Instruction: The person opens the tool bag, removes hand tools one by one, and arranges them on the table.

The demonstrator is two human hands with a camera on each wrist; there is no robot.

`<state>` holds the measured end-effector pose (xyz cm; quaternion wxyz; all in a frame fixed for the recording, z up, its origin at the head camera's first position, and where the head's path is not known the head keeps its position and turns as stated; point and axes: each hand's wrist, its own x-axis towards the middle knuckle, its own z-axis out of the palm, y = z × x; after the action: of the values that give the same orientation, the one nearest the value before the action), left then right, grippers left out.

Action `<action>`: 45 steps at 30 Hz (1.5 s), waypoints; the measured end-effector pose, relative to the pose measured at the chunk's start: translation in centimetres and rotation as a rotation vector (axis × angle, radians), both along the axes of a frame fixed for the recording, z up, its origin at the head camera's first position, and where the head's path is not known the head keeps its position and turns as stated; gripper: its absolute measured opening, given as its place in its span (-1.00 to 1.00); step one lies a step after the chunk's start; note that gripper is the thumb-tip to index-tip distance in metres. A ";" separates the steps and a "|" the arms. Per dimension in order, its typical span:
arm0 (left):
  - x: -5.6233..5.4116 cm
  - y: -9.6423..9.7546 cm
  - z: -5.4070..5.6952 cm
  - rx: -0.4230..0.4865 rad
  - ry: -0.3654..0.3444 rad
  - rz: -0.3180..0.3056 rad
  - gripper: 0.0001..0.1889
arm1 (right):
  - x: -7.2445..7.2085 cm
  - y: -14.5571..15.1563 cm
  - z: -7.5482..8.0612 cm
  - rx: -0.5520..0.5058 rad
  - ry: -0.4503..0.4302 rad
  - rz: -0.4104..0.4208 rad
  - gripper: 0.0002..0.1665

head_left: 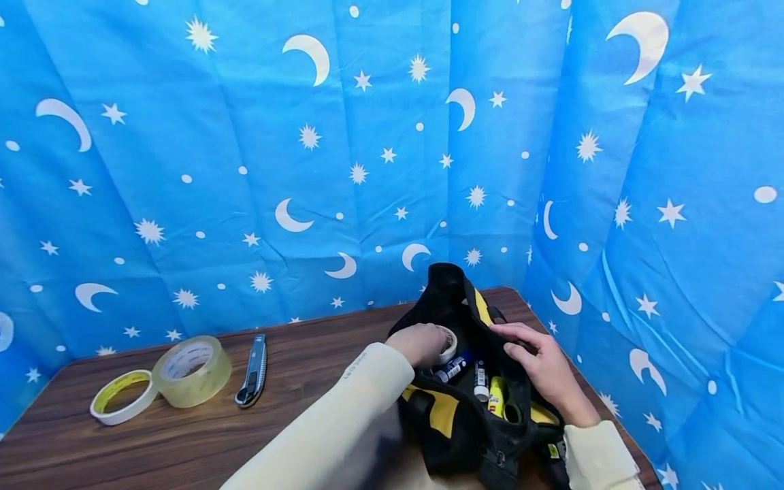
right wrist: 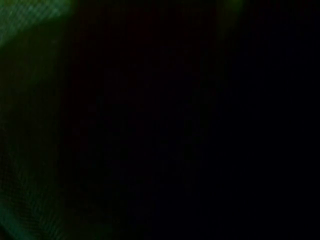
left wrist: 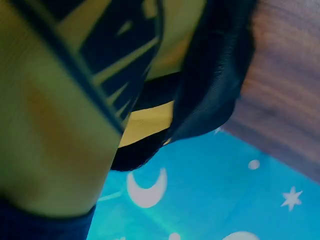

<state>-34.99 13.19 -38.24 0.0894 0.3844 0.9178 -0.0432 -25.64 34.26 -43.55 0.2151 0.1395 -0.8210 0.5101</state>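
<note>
A black and yellow tool bag (head_left: 444, 415) stands with its top open at the right end of the table. Inside the bag's mouth my left hand (head_left: 421, 342) holds a small white roll of tape (head_left: 450, 346); its fingertips are mostly hidden. My right hand (head_left: 545, 361) grips the bag's right rim between thumb and fingers. Below the roll lie a blue-and-white tube (head_left: 452, 368), a white glue stick (head_left: 480, 381) and a yellow tube (head_left: 496, 397). In the left wrist view the bag (left wrist: 210, 85) appears close up, while the right wrist view is almost wholly dark.
Left on the brown wooden table (head_left: 294, 408) lie a narrow white roll of tape (head_left: 125, 412), a wide clear roll of packing tape (head_left: 205, 381) touching it, and a utility knife (head_left: 254, 371). A blue curtain (head_left: 367, 204) with moons and stars hangs behind and to the right.
</note>
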 end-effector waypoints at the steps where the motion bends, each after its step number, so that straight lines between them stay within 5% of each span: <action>1: -0.2 0.0 -0.3 0.011 0.025 0.004 -0.87 | 0.0 -0.1 0.1 -0.001 0.004 0.003 -0.64; 6: -1.0 -0.5 -1.6 0.072 0.096 0.021 -0.81 | -0.3 -0.7 0.4 -0.003 0.028 0.018 -0.64; 15: -1.6 -1.1 -2.9 0.030 0.227 -0.010 -0.83 | -0.7 -1.3 0.9 0.007 0.025 0.031 -0.65; 21: -1.7 -1.4 -2.9 0.091 0.193 -0.012 -0.83 | -0.7 -1.6 1.1 0.002 0.021 0.031 -0.65; 28: -1.2 -2.3 -0.3 0.266 0.101 -0.030 -0.85 | -0.7 -1.8 1.2 0.014 0.033 0.040 -0.64; 36: 1.4 -2.5 4.2 0.287 0.249 -0.148 -0.94 | -0.4 -1.3 0.8 0.018 0.031 0.032 -0.64; 45: 4.2 -4.6 8.1 0.442 0.292 -0.229 -0.92 | 0.3 -0.7 0.4 0.017 -0.023 0.017 -0.66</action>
<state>-30.81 8.57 -30.13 -0.1353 0.4853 0.8588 0.0930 -25.32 33.51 -43.17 0.2004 0.1424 -0.8265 0.5065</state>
